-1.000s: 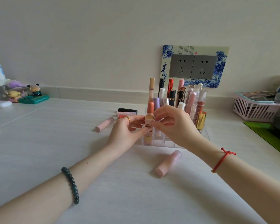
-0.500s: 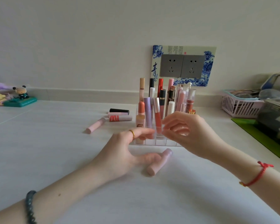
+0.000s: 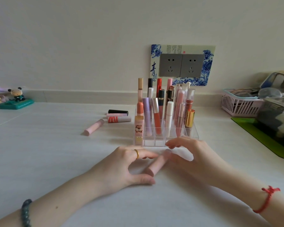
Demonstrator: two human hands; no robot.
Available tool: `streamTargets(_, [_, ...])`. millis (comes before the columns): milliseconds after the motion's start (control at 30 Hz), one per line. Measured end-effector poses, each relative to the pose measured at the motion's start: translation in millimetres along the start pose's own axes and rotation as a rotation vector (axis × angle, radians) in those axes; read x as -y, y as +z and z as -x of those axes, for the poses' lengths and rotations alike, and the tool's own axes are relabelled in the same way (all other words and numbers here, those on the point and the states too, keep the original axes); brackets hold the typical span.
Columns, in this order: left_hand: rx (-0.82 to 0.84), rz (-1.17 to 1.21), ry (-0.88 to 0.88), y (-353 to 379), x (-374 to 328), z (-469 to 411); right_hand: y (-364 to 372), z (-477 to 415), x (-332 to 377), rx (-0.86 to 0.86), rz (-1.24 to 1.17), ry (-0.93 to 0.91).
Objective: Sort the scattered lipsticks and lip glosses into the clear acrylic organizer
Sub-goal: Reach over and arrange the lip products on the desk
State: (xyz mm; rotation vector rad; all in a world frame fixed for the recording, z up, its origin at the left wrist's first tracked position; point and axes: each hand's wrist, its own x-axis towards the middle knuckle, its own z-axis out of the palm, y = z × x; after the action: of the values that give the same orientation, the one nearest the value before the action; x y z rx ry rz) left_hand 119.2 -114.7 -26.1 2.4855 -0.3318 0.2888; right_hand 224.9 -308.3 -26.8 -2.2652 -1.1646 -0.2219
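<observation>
The clear acrylic organizer (image 3: pixel 193 134) stands mid-table with several lipsticks and glosses upright in it. A square pink lipstick with a cartoon print (image 3: pixel 139 128) sits in its front left slot. In front of it a pale pink tube (image 3: pixel 156 163) lies on the table. My left hand (image 3: pixel 121 167) rests beside the tube, index finger and thumb spread to either side of it. My right hand (image 3: pixel 193 159) touches the tube's far end with loosely bent fingers. Left of the organizer lie another pink tube (image 3: pixel 93 127), a black tube (image 3: pixel 118 111), a pink one (image 3: pixel 116 115) and a white tube with red letters (image 3: pixel 120 119).
A pink basket (image 3: pixel 239 106) and a clear box of items (image 3: pixel 279 115) on a green mat (image 3: pixel 261 138) fill the right side. A small figurine on a teal base (image 3: pixel 16 102) stands at the far left. A double wall socket (image 3: pixel 181 65) is behind the organizer.
Both hands left the square lipstick in the organizer's front left slot and came down to the pale pink tube on the table. The view shifted slightly left.
</observation>
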Motion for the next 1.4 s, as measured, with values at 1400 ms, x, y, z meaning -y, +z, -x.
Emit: streamTargets(1400, [-0.489,0.261,0.1,1,-16,-17,-20,-31,35,-0.105,-1.269,0.23])
